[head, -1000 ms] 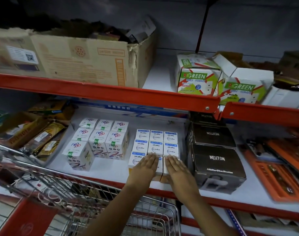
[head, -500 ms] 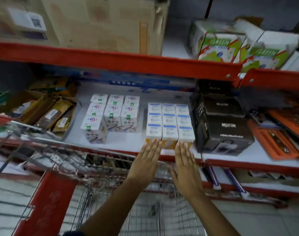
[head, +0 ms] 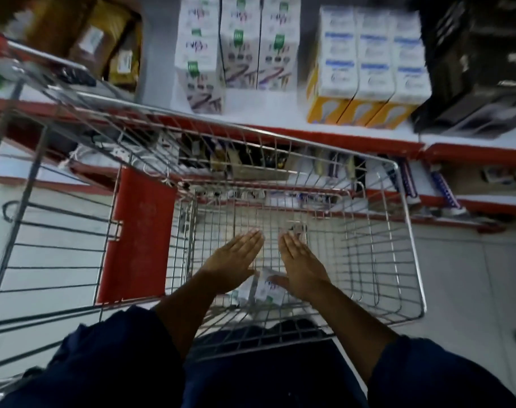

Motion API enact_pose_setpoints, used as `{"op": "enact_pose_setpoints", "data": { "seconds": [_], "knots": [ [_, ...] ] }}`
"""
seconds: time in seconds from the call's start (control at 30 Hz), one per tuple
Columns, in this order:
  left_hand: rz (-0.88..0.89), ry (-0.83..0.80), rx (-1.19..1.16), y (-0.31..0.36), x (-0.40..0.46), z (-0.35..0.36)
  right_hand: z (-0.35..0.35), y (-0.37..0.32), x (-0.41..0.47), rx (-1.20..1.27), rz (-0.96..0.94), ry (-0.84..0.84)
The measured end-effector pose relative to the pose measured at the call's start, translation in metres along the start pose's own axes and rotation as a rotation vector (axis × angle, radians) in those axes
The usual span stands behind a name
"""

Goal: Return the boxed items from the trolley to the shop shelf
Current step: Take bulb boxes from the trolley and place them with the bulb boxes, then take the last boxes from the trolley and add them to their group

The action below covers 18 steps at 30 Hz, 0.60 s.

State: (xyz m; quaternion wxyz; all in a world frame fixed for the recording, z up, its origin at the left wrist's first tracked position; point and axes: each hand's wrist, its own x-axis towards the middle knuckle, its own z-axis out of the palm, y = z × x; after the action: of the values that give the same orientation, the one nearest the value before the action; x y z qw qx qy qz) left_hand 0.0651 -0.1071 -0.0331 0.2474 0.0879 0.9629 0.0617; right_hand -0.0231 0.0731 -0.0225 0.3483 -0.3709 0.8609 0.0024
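Hands [head: 268, 262] hover flat, empty, above boxes [head: 258, 290] in trolley [head: 398, 172].

- Small white boxes [head: 261, 290] are lying low in the wire trolley [head: 409, 260], near its close end; green marks are showing on them, and their count cannot be told.
- White boxes with green labels [head: 236, 48] are standing upright in three touching rows on the shop shelf [head: 268, 113]; the left row is reaching nearest the shelf edge.
- White boxes with blue bands and yellow fronts [head: 368, 69] are standing in three touching rows just to the right, apart from the first group.
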Motion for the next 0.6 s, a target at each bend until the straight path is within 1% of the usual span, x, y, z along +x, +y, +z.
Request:
{"op": "enact_pose_setpoints", "data": {
  "seconds": [0.07, 0.13, 0.23, 0.37, 0.43, 0.5, 0.6],
  "knots": [
    [0.052, -0.133, -0.068, -0.003, -0.008, 0.007, 0.006, -0.006, 0.003, 0.004, 0.013, -0.092],
    [0.089, -0.195, -0.067, -0.004, -0.012, 0.011, 0.008, -0.011, 0.005, -0.01, 0.011, -0.155],
    [0.099, -0.257, -0.08, 0.001, -0.011, 0.017, 0.011, -0.021, 0.009, -0.067, 0.007, -0.185],
    [0.071, -0.258, -0.122, 0.01, -0.009, 0.022, 0.016, -0.036, 0.014, -0.184, -0.036, -0.183],
    [0.051, -0.224, -0.122, 0.013, -0.008, 0.024, 0.018, -0.041, 0.015, -0.223, -0.055, -0.192],
    [0.025, -0.188, -0.127, 0.014, -0.006, 0.024, 0.019, -0.043, 0.016, -0.226, -0.053, -0.196],
    [-0.017, -0.177, -0.16, 0.013, -0.002, 0.023, 0.017, -0.043, 0.015, -0.17, -0.004, -0.188]
  ]
}}
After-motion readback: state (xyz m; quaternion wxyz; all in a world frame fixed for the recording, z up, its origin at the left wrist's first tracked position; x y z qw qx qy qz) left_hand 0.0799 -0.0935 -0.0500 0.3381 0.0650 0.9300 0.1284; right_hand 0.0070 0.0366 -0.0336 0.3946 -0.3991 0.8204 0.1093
